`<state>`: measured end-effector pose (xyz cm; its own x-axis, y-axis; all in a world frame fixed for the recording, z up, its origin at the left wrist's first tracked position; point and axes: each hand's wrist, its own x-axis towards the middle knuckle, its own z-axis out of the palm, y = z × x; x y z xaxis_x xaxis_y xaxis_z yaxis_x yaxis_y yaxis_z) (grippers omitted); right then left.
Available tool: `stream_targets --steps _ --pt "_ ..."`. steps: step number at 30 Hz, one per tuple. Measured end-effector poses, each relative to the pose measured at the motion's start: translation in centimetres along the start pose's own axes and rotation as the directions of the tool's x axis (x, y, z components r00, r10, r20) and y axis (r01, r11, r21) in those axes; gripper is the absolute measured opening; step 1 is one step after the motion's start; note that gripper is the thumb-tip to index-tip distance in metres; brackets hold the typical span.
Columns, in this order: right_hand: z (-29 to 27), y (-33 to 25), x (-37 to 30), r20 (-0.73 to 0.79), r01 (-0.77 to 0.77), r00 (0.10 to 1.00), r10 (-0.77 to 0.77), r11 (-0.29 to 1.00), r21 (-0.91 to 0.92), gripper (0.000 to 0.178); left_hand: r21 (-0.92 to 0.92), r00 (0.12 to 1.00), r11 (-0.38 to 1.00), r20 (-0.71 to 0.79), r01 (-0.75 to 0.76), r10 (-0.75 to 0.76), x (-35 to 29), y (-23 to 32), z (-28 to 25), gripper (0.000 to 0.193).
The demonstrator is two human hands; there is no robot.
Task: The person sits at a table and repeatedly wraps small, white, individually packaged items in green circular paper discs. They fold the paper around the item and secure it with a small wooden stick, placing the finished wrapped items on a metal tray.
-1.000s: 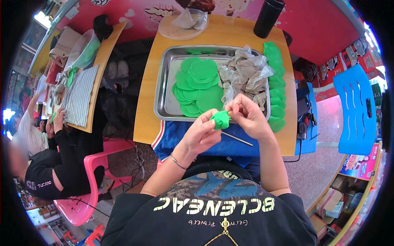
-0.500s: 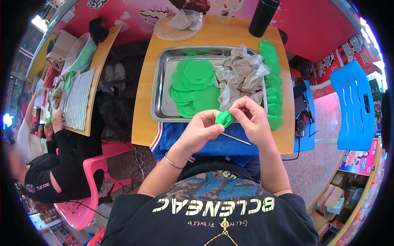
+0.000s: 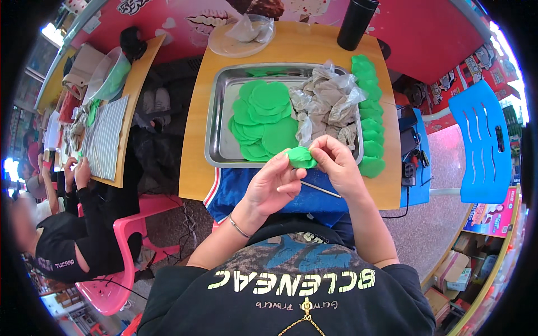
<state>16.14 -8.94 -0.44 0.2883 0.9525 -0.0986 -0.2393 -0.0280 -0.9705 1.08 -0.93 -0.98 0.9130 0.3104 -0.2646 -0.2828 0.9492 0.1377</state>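
Between my two hands, just over the tray's near rim, is a folded green piece [image 3: 302, 158] of thin, soft-looking material. My left hand [image 3: 273, 182] pinches its left end with thumb and finger, the other fingers curled below. The thumb and fingers of my right hand [image 3: 334, 162] press together on its right end. Under the hands, a thin pale stick [image 3: 321, 189] lies slanting over the blue cloth [image 3: 252, 190]. The metal tray [image 3: 219, 158] holds a loose pile of green round sheets [image 3: 278, 137] on its left. Crumpled grey-brown pieces with see-through film [image 3: 328, 101] fill its right side.
A column of overlapping green pieces [image 3: 371, 123] runs along the table's right edge. At the back stand a black bottle [image 3: 357, 25] and a plastic lid-like dish [image 3: 224, 45]. A blue chair [image 3: 479, 140] is at right; a person [image 3: 73, 235] works at another table on the left.
The green piece has shifted slightly left and up and now looks wider and flatter. My left fingers have turned and curled more; my right hand keeps its pinch.
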Motion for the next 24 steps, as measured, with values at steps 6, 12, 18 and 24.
stream_targets --steps 6,12,18,24 --pt "0.2 -0.1 -0.1 -0.042 0.084 0.995 -0.089 0.991 -0.107 0.006 -0.161 0.981 0.987 0.193 0.023 0.009 0.2 -0.3 -2.1 0.016" --pt "0.3 0.3 0.0 -0.101 0.236 0.948 -0.302 0.878 -0.416 0.007 0.09 0.994 0.99 0.024 -0.112 0.111 0.4 -0.3 -1.4 0.014" --pt "0.9 -1.2 0.2 0.006 0.358 0.892 -0.453 0.696 -0.622 0.008 0.638 0.948 0.736 -0.032 -0.224 0.316 0.8 -0.4 -0.3 0.01" --pt "0.6 -1.2 0.5 -0.06 0.183 0.975 -0.215 0.924 -0.337 0.006 0.886 0.945 0.352 0.23 -0.302 0.232 1.0 0.7 -0.1 0.016"
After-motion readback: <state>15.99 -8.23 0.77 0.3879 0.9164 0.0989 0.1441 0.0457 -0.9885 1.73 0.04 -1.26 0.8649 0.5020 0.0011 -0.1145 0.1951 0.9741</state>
